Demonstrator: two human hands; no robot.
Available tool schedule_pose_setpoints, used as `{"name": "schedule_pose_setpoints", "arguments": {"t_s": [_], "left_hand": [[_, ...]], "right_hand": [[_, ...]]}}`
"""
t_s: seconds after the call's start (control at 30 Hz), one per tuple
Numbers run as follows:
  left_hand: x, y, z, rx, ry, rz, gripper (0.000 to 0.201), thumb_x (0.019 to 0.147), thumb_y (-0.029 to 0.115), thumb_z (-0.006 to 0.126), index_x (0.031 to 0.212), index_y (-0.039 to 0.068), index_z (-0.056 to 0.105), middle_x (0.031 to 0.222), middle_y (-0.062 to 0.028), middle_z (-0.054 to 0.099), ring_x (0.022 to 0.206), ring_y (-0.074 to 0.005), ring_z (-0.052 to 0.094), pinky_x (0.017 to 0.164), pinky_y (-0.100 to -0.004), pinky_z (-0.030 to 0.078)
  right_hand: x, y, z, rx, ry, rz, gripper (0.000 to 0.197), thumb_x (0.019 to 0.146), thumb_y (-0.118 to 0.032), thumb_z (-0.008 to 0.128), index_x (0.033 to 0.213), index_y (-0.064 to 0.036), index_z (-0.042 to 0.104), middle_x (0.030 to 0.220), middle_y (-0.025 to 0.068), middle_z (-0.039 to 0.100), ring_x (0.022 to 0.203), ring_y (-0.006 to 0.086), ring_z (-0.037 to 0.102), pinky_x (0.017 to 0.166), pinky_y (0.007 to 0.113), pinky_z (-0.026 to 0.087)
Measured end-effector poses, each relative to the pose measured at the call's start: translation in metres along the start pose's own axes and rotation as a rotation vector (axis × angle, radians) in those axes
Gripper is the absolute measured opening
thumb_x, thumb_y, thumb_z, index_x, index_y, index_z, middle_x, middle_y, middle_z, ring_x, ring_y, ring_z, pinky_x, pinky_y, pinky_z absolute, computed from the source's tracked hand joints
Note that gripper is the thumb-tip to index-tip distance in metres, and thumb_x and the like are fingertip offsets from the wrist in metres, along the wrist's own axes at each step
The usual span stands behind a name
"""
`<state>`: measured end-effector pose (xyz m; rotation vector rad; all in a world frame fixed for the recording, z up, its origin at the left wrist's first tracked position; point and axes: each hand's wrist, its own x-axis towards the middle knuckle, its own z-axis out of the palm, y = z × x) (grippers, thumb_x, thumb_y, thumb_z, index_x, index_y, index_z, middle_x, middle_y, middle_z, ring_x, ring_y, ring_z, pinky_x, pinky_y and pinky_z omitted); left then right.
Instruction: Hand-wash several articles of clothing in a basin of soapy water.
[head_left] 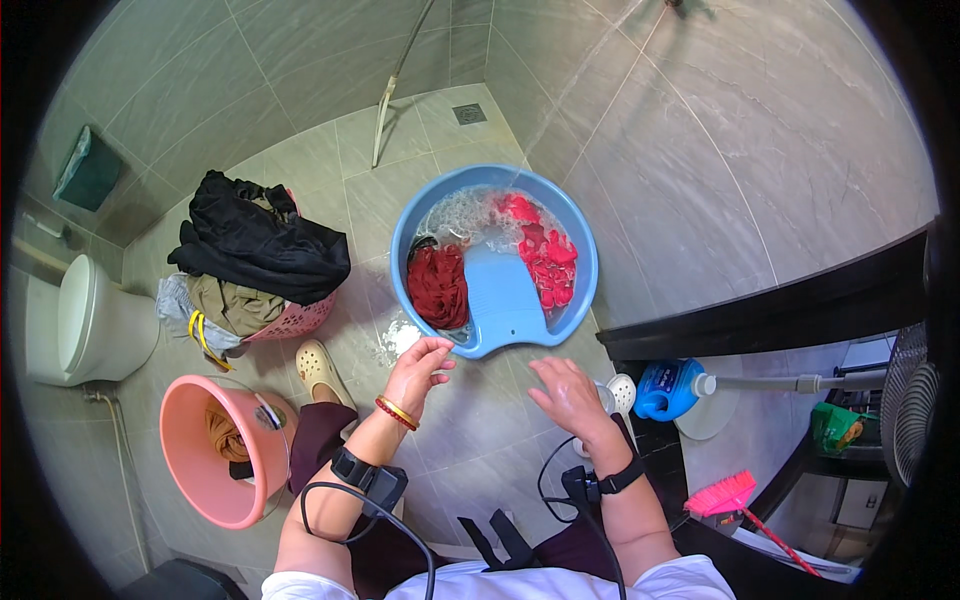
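A blue basin (583, 215) with a built-in ribbed washboard (500, 290) sits on the floor before me, holding foamy water. Dark red cloth (438, 285) lies in it left of the board; bright pink-red patterned cloth (548, 265) is partly under water on the right. My left hand (415, 375) hovers by the basin's near left rim, fingers loosely bent and apart, nothing in it. To the right, my right hand (572, 393) looks wet, its fingers spread and holding nothing. Both hands are on the near side of the basin, off the cloth.
A pink laundry basket (305, 318) heaped with clothes (262, 245) stands left, above a pink bucket (175, 440) with cloth inside. A toilet (95, 320) is far left. At right are a blue detergent bottle (668, 390) and a pink brush (722, 494). A squeegee (383, 120) leans behind.
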<state>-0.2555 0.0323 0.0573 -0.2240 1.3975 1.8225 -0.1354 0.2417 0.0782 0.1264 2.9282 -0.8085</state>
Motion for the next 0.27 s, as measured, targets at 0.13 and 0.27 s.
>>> {"name": "schedule_pose_setpoints", "arguments": {"t_s": [0.13,0.27], "left_hand": [[0.0006,-0.0016,-0.0009,0.000,-0.003,0.005,0.014,0.085,0.019,0.052,0.094,0.009,0.054,0.093,0.0015,0.054,0.081,-0.0087,0.052,0.067,-0.0215,0.041],[0.0011,-0.0020,-0.0016,-0.002,-0.003,0.011,0.014,0.085,0.019,0.052,0.094,0.009,0.054,0.093,0.0016,0.054,0.081,-0.0088,0.052,0.067,-0.0218,0.041]], "right_hand": [[0.0005,-0.0008,0.0000,-0.009,0.007,-0.006,0.036,0.072,-0.017,0.061,0.105,-0.0036,0.053,0.104,0.0136,0.054,0.096,0.0301,0.049,0.082,0.038,0.042],[0.0000,0.0003,-0.0001,-0.022,0.057,-0.027,0.036,0.070,-0.017,0.063,0.103,-0.0043,0.053,0.098,0.0112,0.054,0.093,0.0288,0.050,0.077,0.037,0.043]]}}
